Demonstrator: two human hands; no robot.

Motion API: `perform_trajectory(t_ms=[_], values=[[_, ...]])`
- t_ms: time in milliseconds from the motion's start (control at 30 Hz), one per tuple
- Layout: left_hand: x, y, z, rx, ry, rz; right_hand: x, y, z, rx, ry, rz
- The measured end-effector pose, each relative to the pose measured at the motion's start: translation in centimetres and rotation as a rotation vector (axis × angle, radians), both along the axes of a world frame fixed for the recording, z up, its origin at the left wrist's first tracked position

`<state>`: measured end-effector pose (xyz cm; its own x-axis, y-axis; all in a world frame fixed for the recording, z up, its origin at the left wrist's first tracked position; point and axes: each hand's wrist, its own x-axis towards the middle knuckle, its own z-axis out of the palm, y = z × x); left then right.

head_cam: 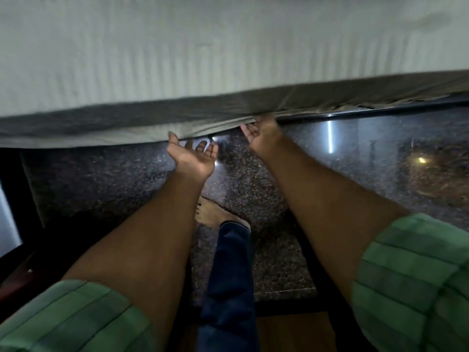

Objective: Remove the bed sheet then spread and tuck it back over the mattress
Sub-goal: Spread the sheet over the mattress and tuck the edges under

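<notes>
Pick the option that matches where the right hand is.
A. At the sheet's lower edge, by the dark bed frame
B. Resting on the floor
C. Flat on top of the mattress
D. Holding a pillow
A: the right hand reaches up to the sheet edge beside the dark bed frame.

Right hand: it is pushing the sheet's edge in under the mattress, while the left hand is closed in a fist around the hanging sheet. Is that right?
Not quite. The head view shows the left hand open, palm up with fingers spread, just below the hanging edge of the sheet, not gripping it. The rest holds: the right hand has its fingers up at the sheet's edge under the mattress.
</notes>
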<state>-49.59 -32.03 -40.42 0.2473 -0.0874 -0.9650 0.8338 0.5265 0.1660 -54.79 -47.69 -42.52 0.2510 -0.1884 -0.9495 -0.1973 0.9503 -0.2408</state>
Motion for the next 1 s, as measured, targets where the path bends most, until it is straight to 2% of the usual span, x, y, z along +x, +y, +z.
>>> perform_trajectory(t_ms=[67, 167, 333, 467, 567, 700, 800, 900, 1000], values=[[1.1, 0.2, 0.0, -0.053, -0.014, 0.027, 0.0, 0.1, -0.8, 0.024, -0.003, 0.033], [2.4, -0.7, 0.1, -0.009, -0.001, 0.069, 0.9, 0.0, -0.2, -0.135, 0.036, 0.073], [3.3, -2.0, -0.1, 0.132, -0.024, 0.098, 3.2, 2.1, 2.2, -0.064, 0.045, -0.219], [3.0, -2.7, 0.5, 0.117, -0.066, 0.113, 4.7, 2.5, 3.4, 0.043, 0.05, -0.458], [4.3, -3.8, 0.8, 0.114, -0.014, 0.157, 6.3, 1.7, 3.8, 0.062, 0.025, -0.602], [5.6, -4.6, 2.0, 0.012, -0.049, 0.159, 6.1, 1.4, 2.7, 0.059, -0.022, -0.553], [4.6, -2.3, 1.3, -0.032, -0.071, -0.016, 3.7, 1.4, 2.8, 0.123, -0.093, -0.46], [3.4, 1.0, 1.2, 0.021, -0.067, -0.278, 0.3, 1.9, 4.0, 0.123, -0.162, -0.35], [2.6, 2.5, 2.2, 0.091, -0.042, -0.316, -0.9, 3.5, 5.0, 0.091, -0.077, -0.307]])
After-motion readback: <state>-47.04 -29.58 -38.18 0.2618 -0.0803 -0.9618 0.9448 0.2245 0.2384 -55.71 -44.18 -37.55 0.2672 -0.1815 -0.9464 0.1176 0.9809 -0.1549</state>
